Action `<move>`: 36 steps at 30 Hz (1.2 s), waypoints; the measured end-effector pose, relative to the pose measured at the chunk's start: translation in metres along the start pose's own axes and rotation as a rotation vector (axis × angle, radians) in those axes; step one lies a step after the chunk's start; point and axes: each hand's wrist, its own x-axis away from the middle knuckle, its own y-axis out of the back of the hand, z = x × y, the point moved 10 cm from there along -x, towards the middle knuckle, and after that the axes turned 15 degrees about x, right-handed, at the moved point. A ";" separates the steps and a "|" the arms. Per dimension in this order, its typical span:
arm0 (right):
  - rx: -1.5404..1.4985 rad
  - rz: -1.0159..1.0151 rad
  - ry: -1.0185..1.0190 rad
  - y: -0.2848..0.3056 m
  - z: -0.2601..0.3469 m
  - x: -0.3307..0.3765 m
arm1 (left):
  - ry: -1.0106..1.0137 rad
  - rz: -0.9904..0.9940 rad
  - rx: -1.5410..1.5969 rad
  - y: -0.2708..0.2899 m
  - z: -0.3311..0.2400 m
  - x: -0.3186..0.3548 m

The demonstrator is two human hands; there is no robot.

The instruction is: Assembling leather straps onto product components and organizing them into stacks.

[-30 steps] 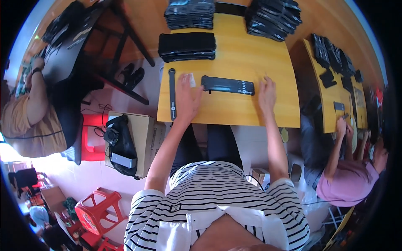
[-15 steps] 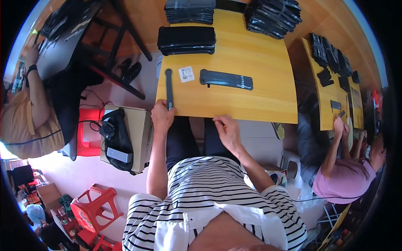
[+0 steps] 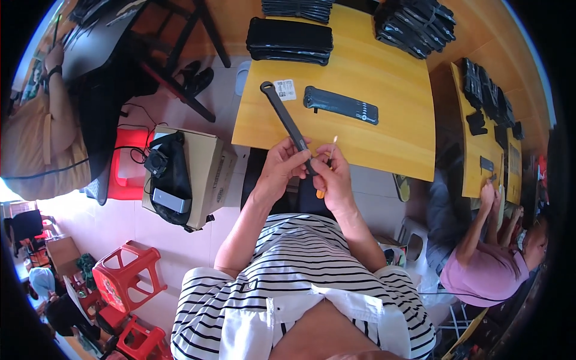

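Note:
My left hand is closed around the lower part of a long dark bar with a ring-shaped end, its ring pointing up and away over the yellow table. Close against it, my right hand is closed on a slim orange-handled tool, whose pale tip shows above the fingers. Right-hand fingers also touch the bar's near end. Beyond the hands, a flat dark pouch lies on the table, with a white printed label to its left, partly behind the bar.
Black packs are stacked at the back of the yellow table: one pile left, another right. A cardboard box bearing a black bag stands to my left. Co-workers sit at other tables on both sides. A red stool stands at lower left.
My left hand has lifted the dark bar off the table and brought it right, tilted. My right hand has come in to meet its near end. The whole view has shifted slightly.

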 end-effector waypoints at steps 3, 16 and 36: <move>-0.020 0.103 0.006 -0.001 0.006 0.000 | -0.044 -0.006 -0.084 0.001 0.005 0.002; 0.824 0.109 0.397 -0.016 0.067 0.035 | -0.151 -0.043 0.044 -0.008 -0.032 0.010; 1.113 0.018 0.405 -0.011 0.067 0.031 | -0.291 -0.122 -0.131 -0.012 -0.039 0.011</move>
